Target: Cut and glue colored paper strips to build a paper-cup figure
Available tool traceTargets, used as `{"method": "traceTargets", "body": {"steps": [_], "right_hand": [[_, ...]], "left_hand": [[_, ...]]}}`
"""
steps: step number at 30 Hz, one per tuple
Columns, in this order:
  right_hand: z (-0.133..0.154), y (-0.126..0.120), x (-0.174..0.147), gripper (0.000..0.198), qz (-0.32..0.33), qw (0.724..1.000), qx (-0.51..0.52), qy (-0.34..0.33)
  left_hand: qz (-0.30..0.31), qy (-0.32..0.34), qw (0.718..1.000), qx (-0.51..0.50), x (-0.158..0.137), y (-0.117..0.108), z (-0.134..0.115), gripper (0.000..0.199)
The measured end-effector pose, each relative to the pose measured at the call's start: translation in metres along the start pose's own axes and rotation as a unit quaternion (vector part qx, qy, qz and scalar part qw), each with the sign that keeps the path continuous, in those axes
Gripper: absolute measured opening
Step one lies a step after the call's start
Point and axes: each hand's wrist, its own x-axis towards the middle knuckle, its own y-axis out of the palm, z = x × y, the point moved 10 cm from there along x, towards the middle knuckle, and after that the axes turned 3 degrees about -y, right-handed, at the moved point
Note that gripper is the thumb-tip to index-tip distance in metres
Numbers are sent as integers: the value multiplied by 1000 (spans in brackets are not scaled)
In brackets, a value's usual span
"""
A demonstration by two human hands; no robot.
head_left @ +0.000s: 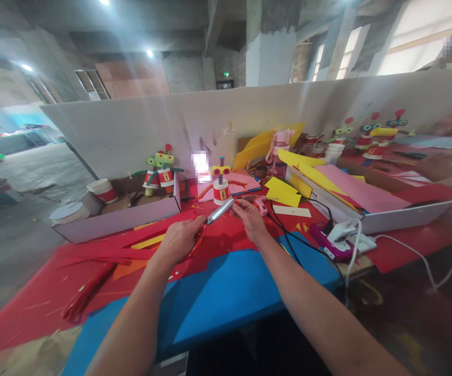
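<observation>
Grasped by the red handle in the left hand (182, 238), the scissors (218, 211) lie mid-table, blades pointing far and right; the right hand (251, 216) has its thumb and fingers drawn together at the tips, though whether they pinch metal or a scrap cannot be told. Closing the blades with the fingertips so near could nick the skin. Just beyond stands a figure (221, 194), which a forward push of either hand might topple, its light cup body offering little resistance. To the right, a black cable (288, 248) runs close by the right forearm, and a sideways sweep could snag it and tug the purple power strip (332, 249). Materials: smooth, bright steel blades; a tapering paper cup with pleated, spring-like arms and flat disc eyes; matt red paper (229, 237) beneath the hands, overlapped on the near side by a broad blue sheet (226, 284). Farther out, shallow straight-walled boxes flank the work, the left box (124, 223) with figures (166, 177) and nested cups (104, 191), the right box (406, 218) with loose flat sheets. At the far side rises a pale, scuffed board (143, 122).
</observation>
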Motion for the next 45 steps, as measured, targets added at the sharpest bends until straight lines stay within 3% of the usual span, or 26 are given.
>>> {"method": "traceTargets", "body": {"steps": [41,45], "right_hand": [[0,2,1,34,13,1000,-14,-11],[-1,-8,4,32,-13,999,-41,-20]], "left_hand": [[3,6,1000,-24,-3,-3,-1,32],[8,-12,1000,-14,-1,-2,5,35]]}}
